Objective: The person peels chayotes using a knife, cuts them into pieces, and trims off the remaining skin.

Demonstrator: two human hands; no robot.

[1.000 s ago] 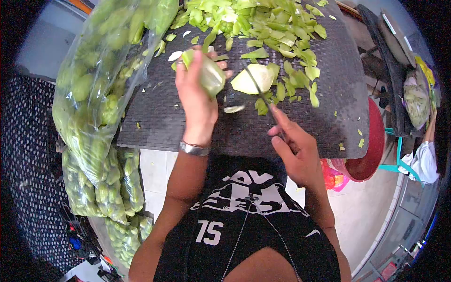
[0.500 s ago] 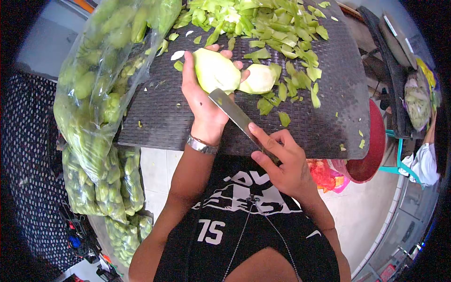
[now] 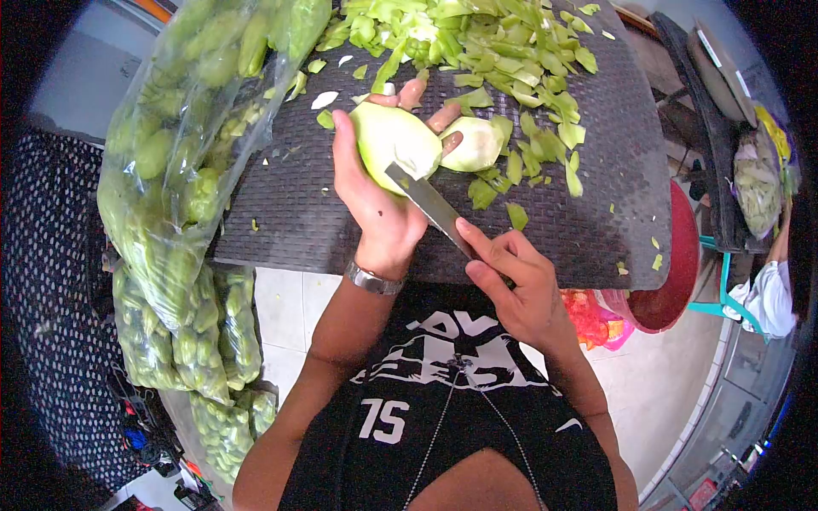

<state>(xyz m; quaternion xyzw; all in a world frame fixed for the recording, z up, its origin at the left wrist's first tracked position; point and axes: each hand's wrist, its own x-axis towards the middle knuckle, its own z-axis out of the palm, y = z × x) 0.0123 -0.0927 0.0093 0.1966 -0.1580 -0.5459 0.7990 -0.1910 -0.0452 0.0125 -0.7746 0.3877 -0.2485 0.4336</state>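
A pale, peeled chayote (image 3: 394,140) rests in my left hand (image 3: 379,204), with the thumb on its left side and the fingers around the far side. My right hand (image 3: 515,277) is closed on a knife (image 3: 434,209), its forefinger stretched along the blade. The blade's tip lies against the near side of the chayote. Just right of my left fingertips, a second peeled chayote (image 3: 474,145) sits on the dark woven tabletop (image 3: 298,213). Green peelings (image 3: 503,60) are heaped beyond both.
A clear plastic bag of green chayotes (image 3: 162,162) leans over the table's left edge, with more filled bags (image 3: 183,332) below. To the right stand a red tub (image 3: 669,272) and a teal stool frame (image 3: 724,289). A person's white-clothed part (image 3: 767,298) shows at far right.
My left hand and its chayote have shifted slightly right and nearer, and the fingers have spread a little. The knife has moved slightly right with my right hand, its tip still at the chayote.
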